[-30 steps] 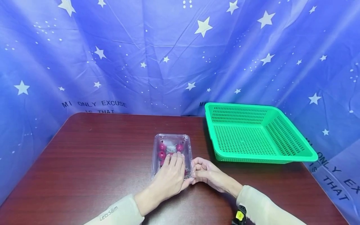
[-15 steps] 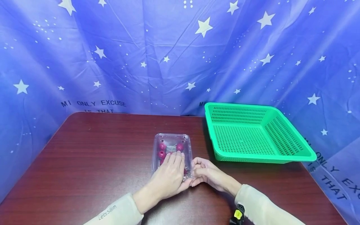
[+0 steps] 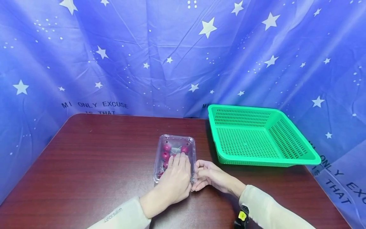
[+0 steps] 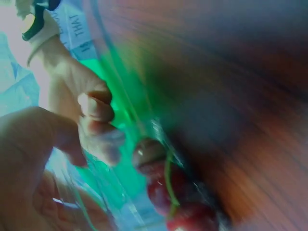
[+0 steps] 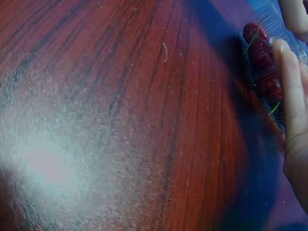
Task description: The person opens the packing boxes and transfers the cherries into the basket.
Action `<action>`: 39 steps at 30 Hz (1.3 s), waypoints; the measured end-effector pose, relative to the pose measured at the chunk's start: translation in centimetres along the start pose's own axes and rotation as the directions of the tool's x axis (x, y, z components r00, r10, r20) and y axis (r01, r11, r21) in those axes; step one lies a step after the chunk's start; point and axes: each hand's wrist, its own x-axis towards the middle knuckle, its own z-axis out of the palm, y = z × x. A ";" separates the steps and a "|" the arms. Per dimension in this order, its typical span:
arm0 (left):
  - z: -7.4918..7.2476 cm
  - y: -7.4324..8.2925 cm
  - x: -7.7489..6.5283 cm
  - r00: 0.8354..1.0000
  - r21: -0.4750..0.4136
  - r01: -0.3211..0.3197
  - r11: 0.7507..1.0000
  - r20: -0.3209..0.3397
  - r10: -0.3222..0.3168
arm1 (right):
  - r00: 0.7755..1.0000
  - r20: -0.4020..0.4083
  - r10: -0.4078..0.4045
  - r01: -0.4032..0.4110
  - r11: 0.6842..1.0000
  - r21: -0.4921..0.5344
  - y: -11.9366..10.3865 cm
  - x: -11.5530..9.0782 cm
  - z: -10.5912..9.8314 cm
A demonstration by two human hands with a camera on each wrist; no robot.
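A clear plastic box (image 3: pixel 178 137) with its lid on lies on the table, holding several red cherries (image 3: pixel 165 156). My left hand (image 3: pixel 175 179) rests over the near part of the lid, its fingers straight and together, hiding some of the cherries. At the box's near right edge, my right hand (image 3: pixel 210 176) has curled fingers and pinches the rim. The left wrist view, partly blurred, has the right hand (image 4: pixel 98 110) at the clear edge above cherries (image 4: pixel 166 185) with green stems. Through the box's side, the right wrist view shows dark cherries (image 5: pixel 262 55).
A green perforated plastic basket (image 3: pixel 243 138) stands at the back right of the brown wooden table (image 3: pixel 85 159). Behind the table hangs a blue curtain (image 3: pixel 128 63) with white stars. A small stem-like scrap (image 5: pixel 165 52) lies on the wood.
The box has shifted and turned slightly to the right, my left hand moving with it. The left thumb has drawn in near the right fingertips. My right hand stays almost in place.
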 end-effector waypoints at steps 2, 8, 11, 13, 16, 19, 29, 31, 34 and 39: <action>-0.1 0.3 0.1 0.999 -0.029 0.031 0.999 -0.009 -0.031 | 1.000 -0.004 0.008 -0.008 1.000 0.004 -0.1 0.0 -0.1; -0.2 0.3 0.0 0.997 -0.093 0.078 0.993 -0.019 -0.080 | 0.999 -0.030 0.027 -0.028 0.999 -0.022 -0.2 0.2 -0.2; 0.0 0.0 -0.1 0.991 -0.115 0.072 0.991 -0.104 -0.085 | 0.995 -0.081 0.056 -0.062 0.996 -0.071 -0.3 0.5 -0.1; 0.1 -0.1 -0.2 0.981 -0.123 0.063 0.990 -0.176 -0.084 | 0.991 -0.107 0.076 -0.087 0.991 -0.105 -0.4 0.7 -0.2; 0.3 -0.3 -0.3 0.966 -0.138 0.052 0.989 -0.243 -0.085 | 0.988 -0.123 0.091 -0.108 0.984 -0.143 -0.6 0.9 -0.2; 0.1 -0.3 -0.3 0.967 -0.129 0.074 0.989 -0.232 -0.102 | 0.987 -0.135 0.087 -0.108 0.981 -0.159 -0.7 0.9 -0.2; -1.3 -0.3 -0.5 0.974 -0.111 0.189 0.976 -0.101 -0.200 | 0.982 -0.178 0.071 -0.101 0.981 -0.167 -0.9 0.9 0.6; -1.4 -0.4 -0.5 0.975 -0.124 0.189 0.974 -0.091 -0.201 | 0.980 -0.184 0.076 -0.108 0.980 -0.169 -0.9 0.9 0.6; -1.4 -0.6 -0.5 0.976 -0.134 0.178 0.975 -0.099 -0.192 | 0.979 -0.187 0.084 -0.118 0.977 -0.176 -0.9 1.0 0.6; -1.4 -1.1 -0.4 0.970 -0.152 0.166 0.974 -0.154 -0.190 | 0.972 -0.216 0.091 -0.144 0.959 -0.243 -1.2 1.3 0.6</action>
